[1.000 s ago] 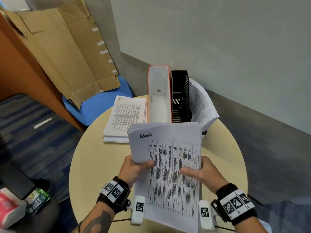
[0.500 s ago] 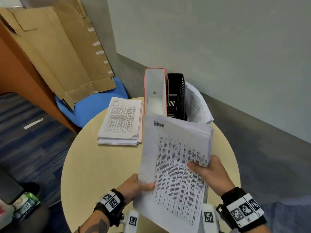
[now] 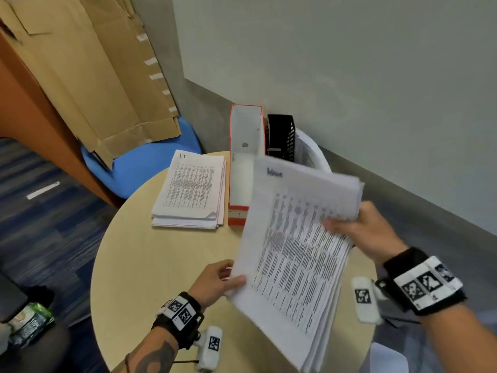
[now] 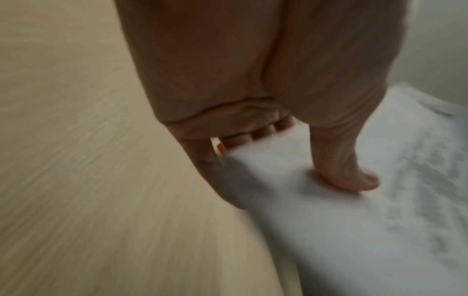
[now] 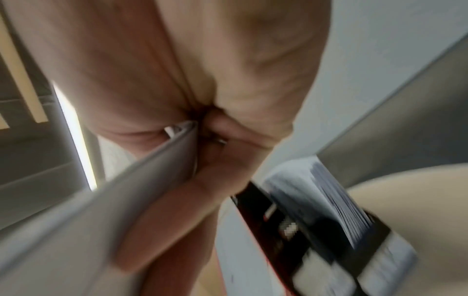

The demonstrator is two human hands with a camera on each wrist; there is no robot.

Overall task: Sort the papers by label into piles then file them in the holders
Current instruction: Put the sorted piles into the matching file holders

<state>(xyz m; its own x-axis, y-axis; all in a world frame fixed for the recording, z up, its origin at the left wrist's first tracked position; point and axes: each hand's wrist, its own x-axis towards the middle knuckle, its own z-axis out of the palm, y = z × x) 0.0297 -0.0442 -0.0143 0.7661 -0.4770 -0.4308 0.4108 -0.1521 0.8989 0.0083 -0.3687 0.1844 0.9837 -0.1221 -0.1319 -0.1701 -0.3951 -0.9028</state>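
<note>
A thick stack of printed papers headed "Admin" [image 3: 295,238] is held tilted above the round table, its top toward the holders. My left hand [image 3: 220,281] pinches its lower left corner, thumb on top [image 4: 346,176]. My right hand [image 3: 360,232] grips its right edge, fingers curled under the Admin stack [image 5: 142,180]. A second pile marked "IT" [image 3: 191,189] lies flat on the table at the left. Behind stand an orange-edged white holder [image 3: 246,157], a black mesh holder [image 3: 281,138] and a third holder, mostly hidden, with curved papers [image 3: 312,152] sticking out.
The beige round table [image 3: 150,259] stands in a corner by a grey wall. A blue chair [image 3: 134,168] with flattened cardboard [image 3: 102,76] leaning on it is behind at left. A green packet [image 3: 29,324] lies at the lower left, off the table.
The Admin stack has moved forward and right toward the holders and tilted clockwise. My right hand has moved up along its right edge; my left hand stays at the lower left corner.
</note>
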